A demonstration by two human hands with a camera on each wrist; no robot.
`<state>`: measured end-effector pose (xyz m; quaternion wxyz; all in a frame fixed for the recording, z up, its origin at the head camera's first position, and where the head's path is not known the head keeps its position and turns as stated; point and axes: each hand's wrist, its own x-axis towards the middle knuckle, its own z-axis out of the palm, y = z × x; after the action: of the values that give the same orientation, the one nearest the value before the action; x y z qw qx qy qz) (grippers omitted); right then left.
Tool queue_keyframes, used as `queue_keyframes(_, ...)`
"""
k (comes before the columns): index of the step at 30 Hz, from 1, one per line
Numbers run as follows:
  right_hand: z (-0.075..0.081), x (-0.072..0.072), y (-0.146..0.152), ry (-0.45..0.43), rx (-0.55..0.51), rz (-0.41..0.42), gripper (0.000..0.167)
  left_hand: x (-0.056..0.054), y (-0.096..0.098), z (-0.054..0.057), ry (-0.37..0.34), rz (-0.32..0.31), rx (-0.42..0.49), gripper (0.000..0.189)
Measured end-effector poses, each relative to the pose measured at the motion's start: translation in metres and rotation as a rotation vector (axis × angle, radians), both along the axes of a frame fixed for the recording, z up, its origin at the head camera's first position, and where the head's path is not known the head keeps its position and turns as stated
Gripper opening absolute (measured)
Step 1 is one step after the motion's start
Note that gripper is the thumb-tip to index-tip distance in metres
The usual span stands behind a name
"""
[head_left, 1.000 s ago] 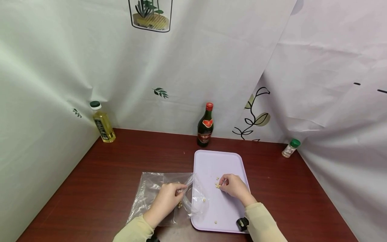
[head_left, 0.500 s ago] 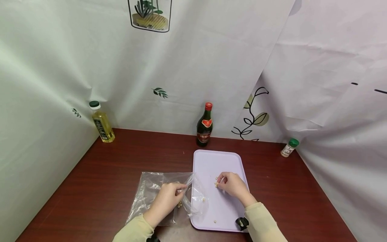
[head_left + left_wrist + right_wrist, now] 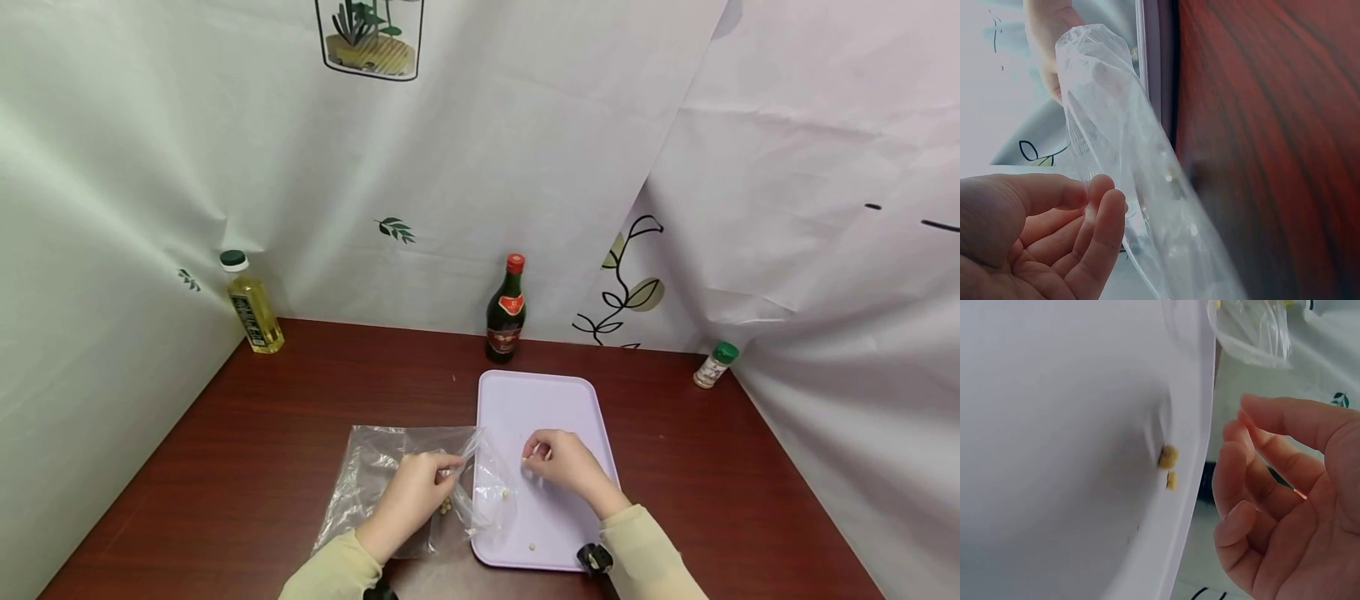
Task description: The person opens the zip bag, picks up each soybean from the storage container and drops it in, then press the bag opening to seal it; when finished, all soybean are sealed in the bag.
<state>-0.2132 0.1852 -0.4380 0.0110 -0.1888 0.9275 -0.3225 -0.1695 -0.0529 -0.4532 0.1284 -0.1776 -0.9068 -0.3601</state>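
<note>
My left hand (image 3: 415, 492) pinches the mouth of a clear plastic bag (image 3: 360, 467) between thumb and fingertips; the left wrist view shows the thin film (image 3: 1104, 94) rising past the fingers. Several small yellow beans (image 3: 446, 507) lie inside it. Over the lilac tray (image 3: 536, 400), my right hand (image 3: 566, 462) has thumb and fingers brought together, with a pale yellow bean (image 3: 524, 459) at their tips. From the right wrist, two yellow beans (image 3: 1168, 457) show on the tray surface below the fingers. One more bean (image 3: 532, 547) sits near the tray's front edge.
A dark green bottle with a red cap (image 3: 506, 312) stands just behind the tray. At the back left is a bottle of yellow oil (image 3: 256, 308), and a green-capped shaker (image 3: 716, 365) stands at the back right. The bag's open end overlaps the tray's left edge.
My right hand has moved left across the tray toward the bag, and the beans that showed beside its fingertips are mostly out of sight in the head view. My left hand stays put.
</note>
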Motion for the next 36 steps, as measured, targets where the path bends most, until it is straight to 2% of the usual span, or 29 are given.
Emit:
queue_keyframes(13, 0.002, 0.009, -0.019, 0.028, -0.092, 0.139, 0.006, -0.001, 0.000, 0.000, 0.006, 0.003, 0.000, 0.018)
queue_keyframes(31, 0.001, 0.007, -0.025, 0.042, -0.107, 0.172, 0.009, -0.002, 0.000, -0.001, 0.004, -0.001, 0.011, 0.018)
queue_keyframes(36, 0.001, 0.006, -0.022, 0.037, -0.105, 0.143, 0.007, -0.002, -0.001, -0.001, -0.002, 0.001, 0.016, 0.019)
